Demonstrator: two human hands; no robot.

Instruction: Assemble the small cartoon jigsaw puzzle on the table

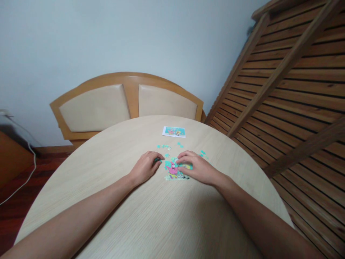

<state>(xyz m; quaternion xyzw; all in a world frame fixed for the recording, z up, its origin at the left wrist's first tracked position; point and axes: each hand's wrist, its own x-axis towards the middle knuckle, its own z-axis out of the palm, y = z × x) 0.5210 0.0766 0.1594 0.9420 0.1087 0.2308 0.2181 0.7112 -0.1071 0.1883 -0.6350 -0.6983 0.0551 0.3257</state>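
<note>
While piece-fitting appears to be the step in hand, one partly joined jigsaw (173,173) lies on the bench (134,223), right hand (198,167) loosely spread over its right side. Left hand (145,167) sits just beside the left edge, fingers curved toward thumb, pinched piece or none impossible to tell; the next move likely calls for matching loose pieces (167,155) against the printed picture (174,132).
</note>
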